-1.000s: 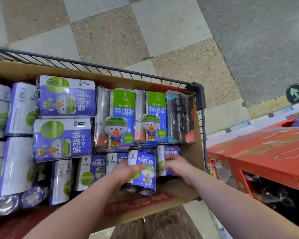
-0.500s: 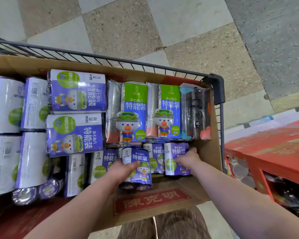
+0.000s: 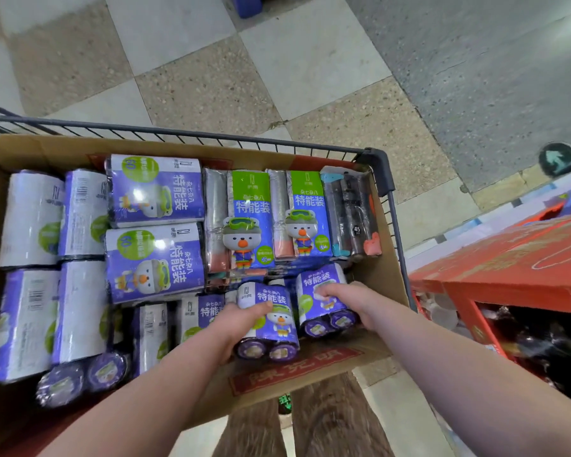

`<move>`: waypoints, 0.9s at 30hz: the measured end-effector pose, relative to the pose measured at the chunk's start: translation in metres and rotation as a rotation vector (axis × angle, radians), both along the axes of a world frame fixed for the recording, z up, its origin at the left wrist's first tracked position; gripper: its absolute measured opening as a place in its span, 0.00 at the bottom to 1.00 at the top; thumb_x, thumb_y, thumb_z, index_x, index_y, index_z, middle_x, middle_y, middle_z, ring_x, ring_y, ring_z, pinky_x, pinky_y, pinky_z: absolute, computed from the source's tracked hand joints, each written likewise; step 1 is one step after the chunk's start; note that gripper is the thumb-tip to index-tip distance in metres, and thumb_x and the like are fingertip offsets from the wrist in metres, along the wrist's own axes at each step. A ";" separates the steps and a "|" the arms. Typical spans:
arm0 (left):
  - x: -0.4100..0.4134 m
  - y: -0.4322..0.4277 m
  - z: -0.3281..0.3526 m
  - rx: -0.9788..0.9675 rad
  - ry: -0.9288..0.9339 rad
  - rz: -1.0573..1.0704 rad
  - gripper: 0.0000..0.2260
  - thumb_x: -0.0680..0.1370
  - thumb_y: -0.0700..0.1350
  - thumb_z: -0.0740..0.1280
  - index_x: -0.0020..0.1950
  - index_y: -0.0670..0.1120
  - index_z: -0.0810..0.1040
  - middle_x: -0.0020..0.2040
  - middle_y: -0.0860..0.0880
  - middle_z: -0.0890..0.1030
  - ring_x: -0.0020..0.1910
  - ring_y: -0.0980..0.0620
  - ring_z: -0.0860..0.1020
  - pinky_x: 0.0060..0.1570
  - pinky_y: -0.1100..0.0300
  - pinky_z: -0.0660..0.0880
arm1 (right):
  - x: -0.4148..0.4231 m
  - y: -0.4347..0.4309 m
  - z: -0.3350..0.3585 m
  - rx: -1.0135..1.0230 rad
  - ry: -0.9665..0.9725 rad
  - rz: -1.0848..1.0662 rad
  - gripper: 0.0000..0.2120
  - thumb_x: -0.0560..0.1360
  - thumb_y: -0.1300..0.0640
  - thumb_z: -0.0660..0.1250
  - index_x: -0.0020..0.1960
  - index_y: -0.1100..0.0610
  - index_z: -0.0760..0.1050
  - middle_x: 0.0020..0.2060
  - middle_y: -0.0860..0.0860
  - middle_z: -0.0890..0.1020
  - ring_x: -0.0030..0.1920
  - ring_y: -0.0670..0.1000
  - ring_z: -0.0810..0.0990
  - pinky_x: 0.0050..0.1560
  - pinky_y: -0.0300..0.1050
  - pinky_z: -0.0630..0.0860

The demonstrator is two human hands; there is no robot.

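**Two purple packs, one in each hand**

Both of my hands are down in the near right corner of the cardboard box [image 3: 384, 255], which sits in the wire cart [image 3: 378, 161]. My left hand [image 3: 233, 328] grips a purple twin-roll pack [image 3: 274, 319] from its left side, with the thumb laid across the printed front and the roll ends facing me. My right hand [image 3: 346, 296] curls over a second purple pack [image 3: 322, 285] just to the right, fingers pressed into the wrapper. The two packs sit side by side, perhaps touching; blur hides the gap. Green-topped packs [image 3: 251, 209] lie flat right behind them. More purple packs [image 3: 152, 262] fill the box to the left. A red carton [image 3: 508, 258] stands outside the cart on my right.
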State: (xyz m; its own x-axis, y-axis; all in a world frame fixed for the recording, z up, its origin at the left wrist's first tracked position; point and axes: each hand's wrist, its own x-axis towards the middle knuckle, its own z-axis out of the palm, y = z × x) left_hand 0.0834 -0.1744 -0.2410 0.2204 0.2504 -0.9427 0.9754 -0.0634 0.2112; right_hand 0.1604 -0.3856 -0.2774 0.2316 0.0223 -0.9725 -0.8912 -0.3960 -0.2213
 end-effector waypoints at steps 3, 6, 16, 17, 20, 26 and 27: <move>-0.001 0.001 0.015 -0.048 -0.056 -0.013 0.19 0.72 0.53 0.74 0.55 0.43 0.76 0.45 0.45 0.84 0.40 0.47 0.83 0.43 0.57 0.79 | -0.005 -0.005 0.021 -0.012 -0.075 -0.014 0.49 0.48 0.42 0.78 0.65 0.59 0.72 0.54 0.58 0.82 0.50 0.57 0.83 0.49 0.48 0.80; -0.005 0.003 0.034 -0.092 -0.131 -0.034 0.20 0.73 0.52 0.73 0.59 0.42 0.76 0.46 0.44 0.84 0.37 0.50 0.83 0.32 0.63 0.75 | -0.020 -0.006 0.062 0.012 -0.152 -0.061 0.46 0.51 0.44 0.79 0.65 0.61 0.71 0.53 0.60 0.82 0.45 0.57 0.84 0.44 0.49 0.80; -0.021 0.000 0.106 -0.201 -0.443 -0.185 0.42 0.61 0.71 0.70 0.66 0.45 0.74 0.58 0.46 0.81 0.55 0.44 0.80 0.61 0.49 0.75 | -0.099 -0.034 0.132 0.014 -0.432 -0.291 0.56 0.42 0.35 0.81 0.65 0.57 0.73 0.56 0.58 0.81 0.50 0.57 0.82 0.43 0.50 0.82; -0.024 -0.004 0.114 -0.212 -0.475 -0.218 0.35 0.68 0.66 0.70 0.66 0.44 0.74 0.58 0.46 0.81 0.56 0.45 0.80 0.59 0.52 0.75 | -0.108 -0.037 0.143 0.021 -0.466 -0.320 0.52 0.45 0.37 0.82 0.64 0.58 0.74 0.54 0.59 0.82 0.48 0.57 0.82 0.41 0.50 0.82; -0.031 -0.024 0.130 -0.260 -0.553 -0.267 0.25 0.74 0.59 0.70 0.64 0.45 0.75 0.55 0.46 0.83 0.51 0.46 0.82 0.53 0.49 0.79 | -0.140 -0.051 0.168 0.032 -0.547 -0.403 0.39 0.56 0.47 0.80 0.62 0.62 0.74 0.47 0.59 0.85 0.42 0.57 0.85 0.45 0.55 0.82; -0.047 -0.089 0.165 -0.405 -0.666 -0.424 0.17 0.78 0.52 0.67 0.63 0.45 0.75 0.55 0.46 0.83 0.50 0.48 0.83 0.52 0.54 0.79 | -0.201 -0.099 0.212 0.004 -0.673 -0.645 0.19 0.67 0.57 0.74 0.56 0.60 0.76 0.43 0.58 0.85 0.37 0.56 0.84 0.41 0.53 0.82; -0.051 -0.104 0.172 -0.435 -0.679 -0.448 0.18 0.77 0.53 0.68 0.62 0.46 0.74 0.55 0.46 0.83 0.50 0.47 0.83 0.55 0.51 0.78 | -0.213 -0.109 0.219 0.001 -0.690 -0.698 0.17 0.70 0.59 0.73 0.57 0.62 0.77 0.42 0.58 0.85 0.34 0.55 0.84 0.36 0.49 0.81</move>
State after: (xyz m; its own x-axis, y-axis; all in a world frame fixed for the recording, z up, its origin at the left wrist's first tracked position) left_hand 0.0325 -0.2780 -0.0686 0.7516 -0.3376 -0.5668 0.5369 -0.1861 0.8228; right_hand -0.0525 -0.4950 -0.0584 0.7105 -0.3346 -0.6191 -0.6001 0.1713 -0.7813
